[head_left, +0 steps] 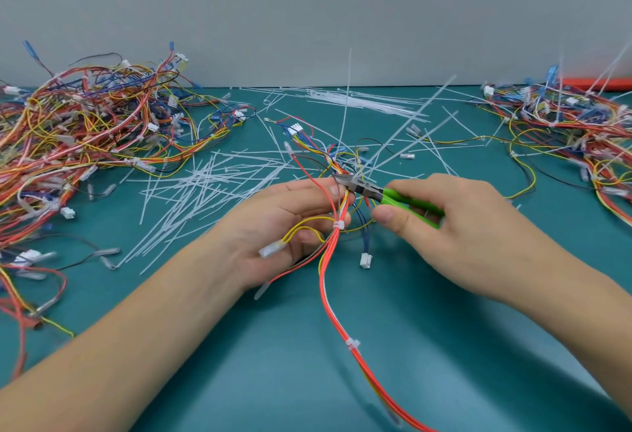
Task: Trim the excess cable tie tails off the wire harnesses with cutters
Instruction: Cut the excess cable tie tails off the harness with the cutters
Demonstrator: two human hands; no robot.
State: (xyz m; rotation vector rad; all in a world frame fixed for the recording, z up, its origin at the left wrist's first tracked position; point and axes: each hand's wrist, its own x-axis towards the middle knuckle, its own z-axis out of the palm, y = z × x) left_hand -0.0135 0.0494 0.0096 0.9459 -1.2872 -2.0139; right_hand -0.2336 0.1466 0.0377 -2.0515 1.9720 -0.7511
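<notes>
Teal bench (444, 346) against a grey wall (307, 4). Left hand (284, 226) grips the harness (337, 236) at centre; right hand (455, 223) grips green cutters (376, 192), tips at a tie. Cut tails (205, 189) litter the bench; wire piles (85, 130) far left and right.

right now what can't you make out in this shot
- Head view: whether the cutters have a tie tail in their tip; the wires of the held harness crowd it.
- Head view: the rest of the green handles, wrapped by the right hand.
- Head view: the left hand fingertips, behind the wires.
- Head view: the harness's lower end, cut off by the bottom edge.
- Head view: the left pile and right pile, cut off by the side edges.
</notes>
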